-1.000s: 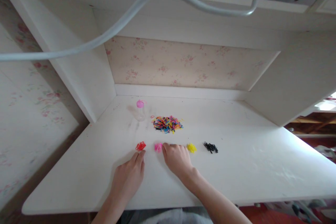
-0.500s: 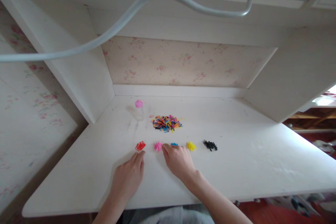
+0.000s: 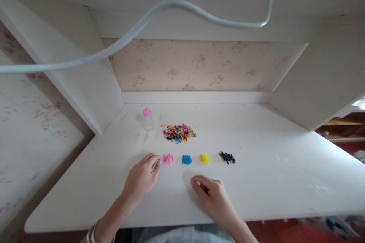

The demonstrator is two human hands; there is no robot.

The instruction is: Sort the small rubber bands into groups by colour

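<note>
My left hand (image 3: 145, 172) covers most of the red pile (image 3: 151, 154), fingertips pinched together beside the pink pile (image 3: 168, 158); anything between them is hidden. My right hand (image 3: 212, 194) rests lower on the desk, below the blue pile (image 3: 187, 159), thumb and forefinger closed, and I cannot make out anything in it. Further right in the row lie a yellow pile (image 3: 205, 158) and a black pile (image 3: 227, 157) of small bands. Behind the row is a larger heap of mixed coloured bands (image 3: 179, 133).
A clear bottle with a pink top (image 3: 147, 112) stands at the back left of the white desk (image 3: 273, 167). A pale cable (image 3: 176, 4) crosses the upper view. Side panels and a shelf enclose the desk's back.
My right hand has moved away from the pink and blue piles, towards me and to the right. My left hand has moved forward over the red pile. The view has tilted slightly.
</note>
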